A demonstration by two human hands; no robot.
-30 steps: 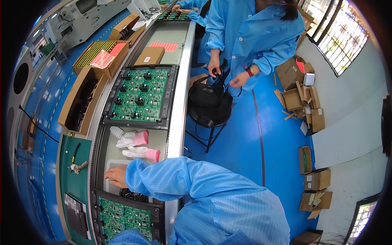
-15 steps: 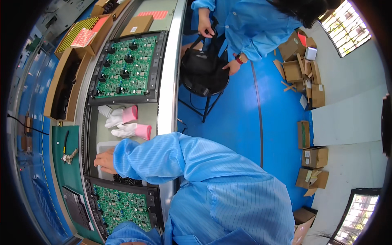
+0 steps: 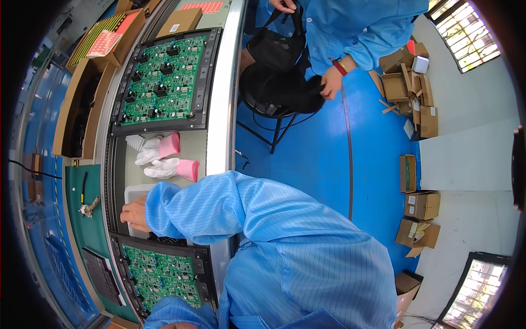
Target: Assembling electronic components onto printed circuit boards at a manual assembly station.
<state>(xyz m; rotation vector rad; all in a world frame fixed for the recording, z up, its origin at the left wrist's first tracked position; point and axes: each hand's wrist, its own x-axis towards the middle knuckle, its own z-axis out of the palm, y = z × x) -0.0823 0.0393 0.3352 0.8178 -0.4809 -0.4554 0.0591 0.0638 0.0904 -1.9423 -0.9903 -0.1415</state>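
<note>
My right hand [image 3: 136, 214] reaches across to a white plastic tray [image 3: 131, 193], its fingers bent down over the tray's far side; what they hold, if anything, is hidden. Small black parts [image 3: 167, 240] show beneath my sleeve. Just below, a green circuit board panel [image 3: 161, 274] sits in a black frame. Over its near end lies my left sleeve; only a sliver of my left hand [image 3: 184, 325] shows at the lower edge, fingers out of sight. White gloves with pink cuffs [image 3: 174, 169] lie above the tray, below a second framed circuit board panel [image 3: 163, 79].
A co-worker's hand [image 3: 331, 82] touches a black bag [image 3: 274, 52] and dark cloth on a stool [image 3: 274, 112] across the rail. Along the left stand a long cardboard box [image 3: 82, 109] and a green mat [image 3: 90, 233] with a tool. Cardboard boxes [image 3: 422, 205] line the wall.
The view has shifted slightly. My right hand stays over the tray with its fingers bent. The co-worker's lower hand has moved right, with dark cloth spread out on the stool.
</note>
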